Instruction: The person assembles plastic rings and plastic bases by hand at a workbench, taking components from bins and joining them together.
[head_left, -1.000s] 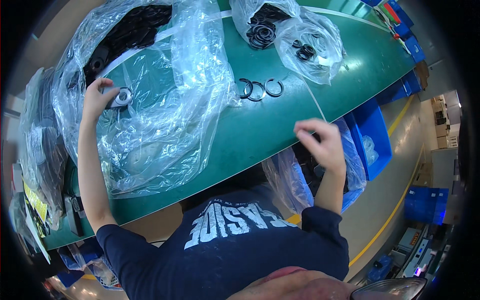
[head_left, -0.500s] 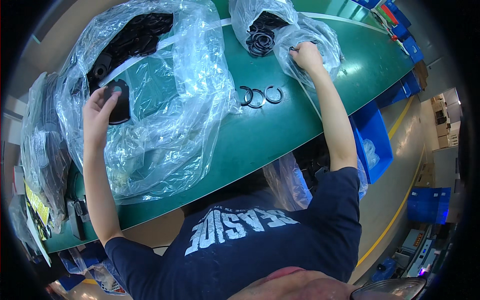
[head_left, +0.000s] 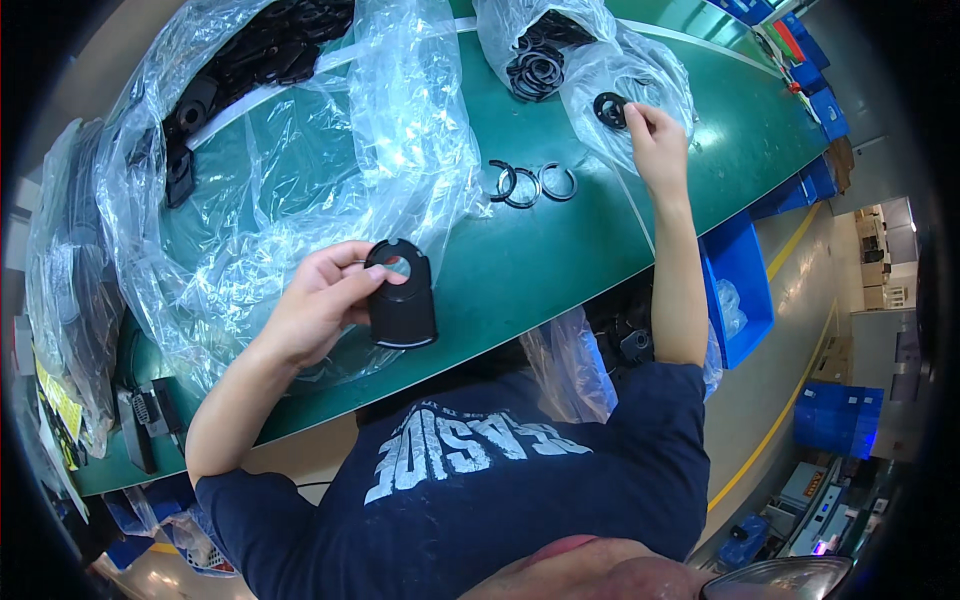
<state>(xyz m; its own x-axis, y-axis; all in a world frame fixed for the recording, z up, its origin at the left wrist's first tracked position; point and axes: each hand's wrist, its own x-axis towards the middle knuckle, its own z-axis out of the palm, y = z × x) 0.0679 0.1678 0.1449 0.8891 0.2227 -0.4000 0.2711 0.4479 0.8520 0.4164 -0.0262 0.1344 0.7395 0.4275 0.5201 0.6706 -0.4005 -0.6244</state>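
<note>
Held between the thumb and fingers of my left hand [head_left: 318, 302] is a black plastic cover plate [head_left: 403, 312] with a round hole near its upper, rounded end. It hangs above the front part of the green table [head_left: 510, 282]. Farther right, my right hand [head_left: 657, 148] pinches a small black ring [head_left: 610, 110] by its edge, just over a clear plastic bag [head_left: 655, 85]. Between the hands, three loose open rings [head_left: 524, 188] lie side by side on the table.
A large clear bag [head_left: 420, 130] spreads over the left of the table, with black plates [head_left: 275, 55] piled at its mouth. At the back, more black rings [head_left: 537, 72] spill from another bag. A blue bin [head_left: 742, 290] stands beyond the table's right edge.
My left hand has carried the cover plate right and nearer to me, away from the large bag. My right hand has lifted back from the clear bag, and a black ring now shows in it.
</note>
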